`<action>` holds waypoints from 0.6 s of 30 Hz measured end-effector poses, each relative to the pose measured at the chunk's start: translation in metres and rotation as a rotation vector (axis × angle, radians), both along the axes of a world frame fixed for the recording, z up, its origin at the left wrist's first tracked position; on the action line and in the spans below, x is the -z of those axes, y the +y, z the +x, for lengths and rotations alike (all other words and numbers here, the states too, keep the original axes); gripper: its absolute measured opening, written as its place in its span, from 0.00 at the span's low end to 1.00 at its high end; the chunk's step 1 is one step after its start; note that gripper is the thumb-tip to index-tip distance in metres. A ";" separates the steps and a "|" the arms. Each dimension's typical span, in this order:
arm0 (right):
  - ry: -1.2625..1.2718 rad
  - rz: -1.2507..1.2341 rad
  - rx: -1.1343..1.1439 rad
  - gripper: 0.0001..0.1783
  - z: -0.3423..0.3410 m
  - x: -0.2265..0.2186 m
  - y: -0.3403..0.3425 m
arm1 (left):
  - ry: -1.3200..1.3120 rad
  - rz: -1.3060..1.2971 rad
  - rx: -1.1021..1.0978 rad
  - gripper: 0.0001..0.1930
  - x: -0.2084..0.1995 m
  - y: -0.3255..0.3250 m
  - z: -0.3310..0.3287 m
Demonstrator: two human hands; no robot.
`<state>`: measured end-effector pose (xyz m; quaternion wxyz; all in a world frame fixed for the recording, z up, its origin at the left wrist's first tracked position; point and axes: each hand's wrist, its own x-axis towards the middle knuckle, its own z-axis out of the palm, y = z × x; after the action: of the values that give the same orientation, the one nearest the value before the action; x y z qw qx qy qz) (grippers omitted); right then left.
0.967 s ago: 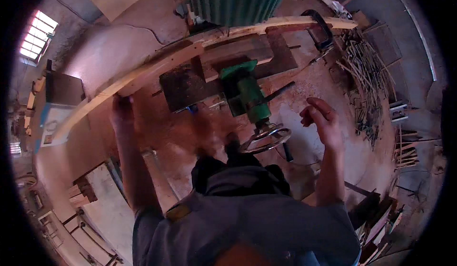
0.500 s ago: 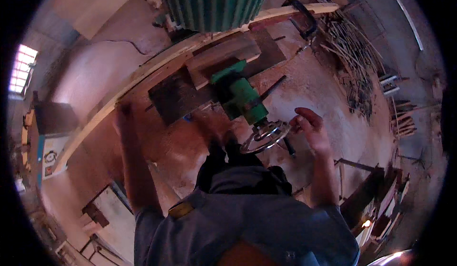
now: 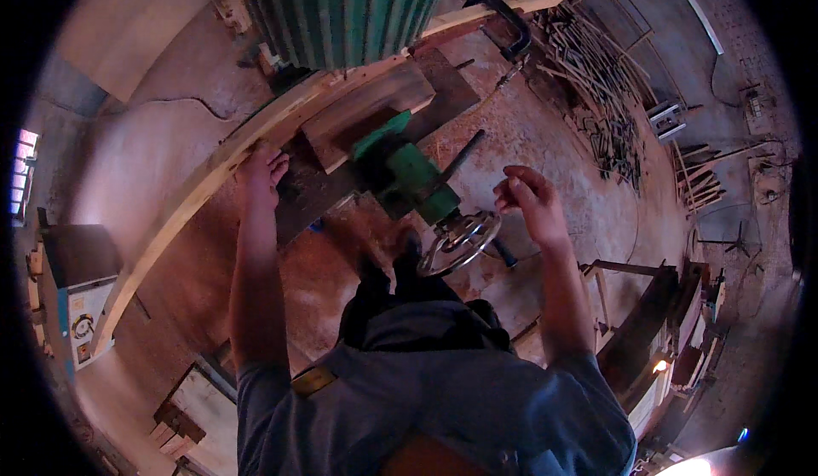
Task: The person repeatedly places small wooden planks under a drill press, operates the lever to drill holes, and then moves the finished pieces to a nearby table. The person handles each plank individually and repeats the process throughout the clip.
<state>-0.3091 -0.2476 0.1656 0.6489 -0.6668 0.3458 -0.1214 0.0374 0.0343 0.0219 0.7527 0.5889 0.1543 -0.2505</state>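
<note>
A long pale wooden beam (image 3: 192,190) runs across a green machine, below its ribbed green motor housing (image 3: 341,16). My left hand (image 3: 262,171) is at the beam's near edge, left of the machine's green clamp (image 3: 413,169). Its fingers are loosely bent and a little apart; whether they touch the wood I cannot tell. A shorter wooden block (image 3: 371,109) sits between the beam and the clamp. From the clamp's near end sticks out a shiny metal handwheel (image 3: 460,244). My right hand (image 3: 530,203) hovers to the right of this wheel, holding nothing, fingers half curled and thumb apart.
A black C-clamp (image 3: 511,28) grips the beam's far right end. Thin wood strips (image 3: 596,92) lie heaped on the floor at the right. At the left stands a box with a dial (image 3: 83,327). Dark boards (image 3: 643,340) lean at the lower right.
My left hand has moved right and farther away along the beam, toward the clamp. My right hand stays beside the handwheel, slightly raised. The whole view has shifted, so the machine appears farther left.
</note>
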 end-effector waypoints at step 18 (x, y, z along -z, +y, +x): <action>-0.529 0.651 -0.164 0.22 0.120 0.014 -0.025 | -0.108 -0.037 0.005 0.23 -0.002 -0.016 -0.018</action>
<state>-0.1894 -0.2728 0.1512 0.8993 -0.3985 0.1336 -0.1206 0.0193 0.0183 0.0242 0.7700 0.5881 0.1073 -0.2229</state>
